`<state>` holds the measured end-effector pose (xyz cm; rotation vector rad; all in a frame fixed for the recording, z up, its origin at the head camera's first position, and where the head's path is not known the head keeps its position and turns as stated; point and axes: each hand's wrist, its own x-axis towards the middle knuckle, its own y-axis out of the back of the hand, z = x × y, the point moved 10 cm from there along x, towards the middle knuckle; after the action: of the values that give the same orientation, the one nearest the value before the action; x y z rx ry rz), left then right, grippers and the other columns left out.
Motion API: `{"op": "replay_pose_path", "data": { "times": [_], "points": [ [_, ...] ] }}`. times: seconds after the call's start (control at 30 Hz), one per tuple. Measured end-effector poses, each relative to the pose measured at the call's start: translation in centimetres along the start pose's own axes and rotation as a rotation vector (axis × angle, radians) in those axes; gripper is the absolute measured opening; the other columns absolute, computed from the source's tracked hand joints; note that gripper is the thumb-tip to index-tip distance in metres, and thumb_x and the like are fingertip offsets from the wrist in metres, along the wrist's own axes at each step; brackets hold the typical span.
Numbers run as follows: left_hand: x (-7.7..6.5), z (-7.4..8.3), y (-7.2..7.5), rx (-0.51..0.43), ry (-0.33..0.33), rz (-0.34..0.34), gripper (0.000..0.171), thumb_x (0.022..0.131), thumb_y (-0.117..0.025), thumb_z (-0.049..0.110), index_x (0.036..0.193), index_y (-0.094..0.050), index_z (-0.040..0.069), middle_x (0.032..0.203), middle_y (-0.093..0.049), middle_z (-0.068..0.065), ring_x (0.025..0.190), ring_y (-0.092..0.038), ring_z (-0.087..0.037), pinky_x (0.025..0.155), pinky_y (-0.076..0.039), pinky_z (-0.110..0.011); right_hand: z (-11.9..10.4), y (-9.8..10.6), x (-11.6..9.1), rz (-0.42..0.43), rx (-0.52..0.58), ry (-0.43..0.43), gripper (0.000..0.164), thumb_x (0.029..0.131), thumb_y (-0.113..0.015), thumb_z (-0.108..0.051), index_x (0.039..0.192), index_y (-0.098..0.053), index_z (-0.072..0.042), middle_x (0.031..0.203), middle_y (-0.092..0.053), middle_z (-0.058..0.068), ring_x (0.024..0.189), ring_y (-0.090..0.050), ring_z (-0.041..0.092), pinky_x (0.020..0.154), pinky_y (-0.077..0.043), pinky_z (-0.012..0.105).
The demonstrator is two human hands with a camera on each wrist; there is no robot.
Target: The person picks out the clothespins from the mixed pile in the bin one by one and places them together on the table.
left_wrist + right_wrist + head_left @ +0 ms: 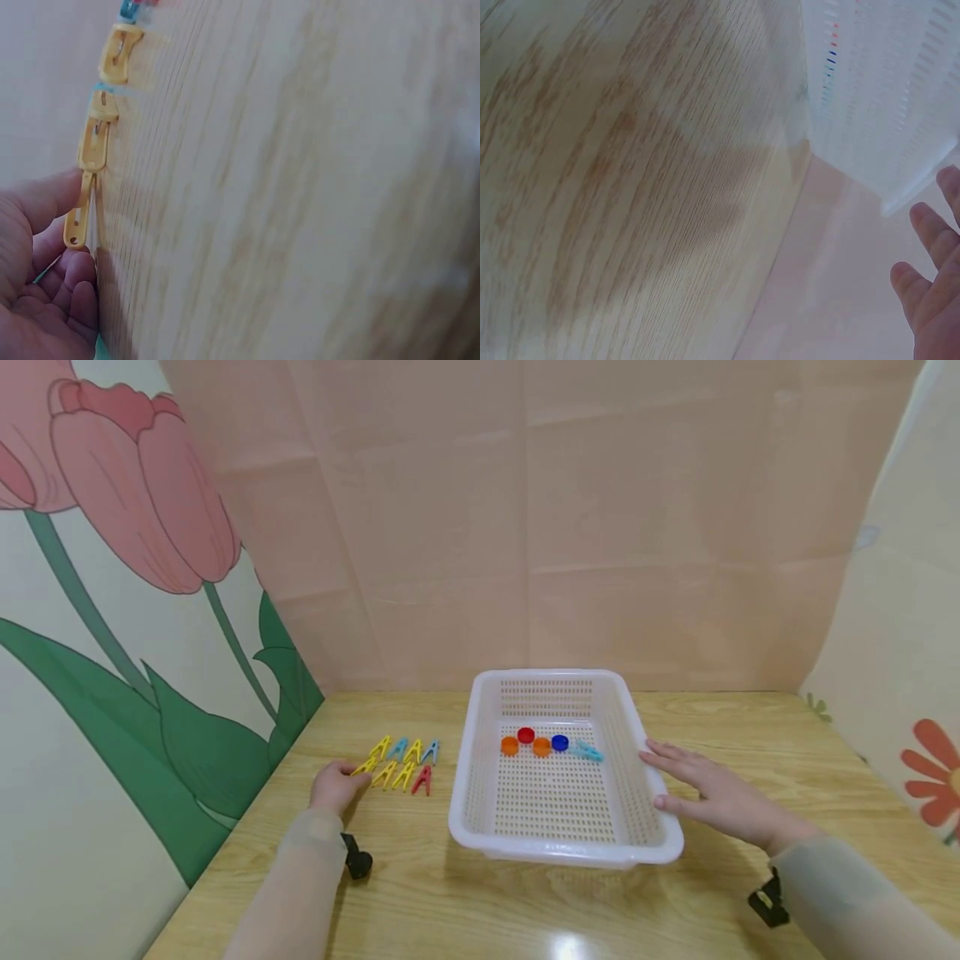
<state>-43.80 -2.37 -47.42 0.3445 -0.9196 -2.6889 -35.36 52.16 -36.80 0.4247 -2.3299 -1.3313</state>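
My left hand pinches a yellow clothespin at the left end of a cluster on the table. Beside it lie several more yellow clothespins, two blue clothespins and a red clothespin. A white plastic basket stands to the right of the cluster. Inside it are two orange caps, a red cap, a dark blue cap and light blue clothespins. With fingers extended, my right hand is at the basket's right rim.
The wood-grain table runs back to a pinkish covered wall. A wall with painted tulips borders the left side, and a pale wall with a red flower the right. Each wrist wears a small black camera mount.
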Motion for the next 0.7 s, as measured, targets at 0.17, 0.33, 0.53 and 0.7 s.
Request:
{"op": "replay_pose_path", "data": {
  "times": [0.17, 0.33, 0.53, 0.7],
  "points": [
    [-0.05, 0.24, 0.11, 0.043, -0.015, 0.01, 0.036, 0.088, -0.069, 0.024, 0.112, -0.06, -0.001, 0.115, -0.059, -0.02, 0.107, -0.052, -0.036, 0.094, -0.04, -0.049, 0.08, -0.06, 0.06, -0.005, 0.002, -0.003, 0.063, 0.089, -0.067, -0.034, 0.146, -0.043, -0.021, 0.152, -0.032, 0.016, 0.132, -0.03, 0.051, 0.088, -0.027, 0.077],
    [0.24, 0.05, -0.19, 0.054, -0.011, -0.004, 0.039, 0.088, -0.069, 0.024, 0.116, -0.059, -0.001, 0.118, -0.057, -0.021, 0.108, -0.051, -0.036, 0.095, -0.039, -0.05, 0.08, -0.1, 0.08, -0.007, 0.003, -0.002, 0.063, 0.089, -0.067, -0.033, 0.146, -0.043, -0.02, 0.152, -0.032, 0.017, 0.132, -0.03, 0.052, 0.087, -0.027, 0.077],
    [0.13, 0.12, -0.28, 0.065, -0.009, -0.011, 0.039, 0.088, -0.07, 0.024, 0.116, -0.06, -0.002, 0.117, -0.057, -0.021, 0.107, -0.051, -0.036, 0.094, -0.039, -0.05, -0.03, -0.05, 0.06, -0.004, 0.01, 0.0, 0.063, 0.089, -0.067, -0.032, 0.146, -0.043, -0.02, 0.152, -0.032, 0.017, 0.132, -0.03, 0.052, 0.087, -0.027, 0.077],
    [0.05, -0.16, -0.38, 0.05, 0.009, -0.029, 0.042, 0.089, -0.069, 0.027, 0.118, -0.058, -0.001, 0.12, -0.055, -0.021, 0.111, -0.049, -0.037, 0.097, -0.038, -0.051, -0.07, -0.06, 0.01, 0.002, 0.005, 0.002, 0.063, 0.089, -0.067, -0.033, 0.146, -0.043, -0.02, 0.152, -0.032, 0.017, 0.131, -0.031, 0.052, 0.087, -0.027, 0.077]
  ]
}}
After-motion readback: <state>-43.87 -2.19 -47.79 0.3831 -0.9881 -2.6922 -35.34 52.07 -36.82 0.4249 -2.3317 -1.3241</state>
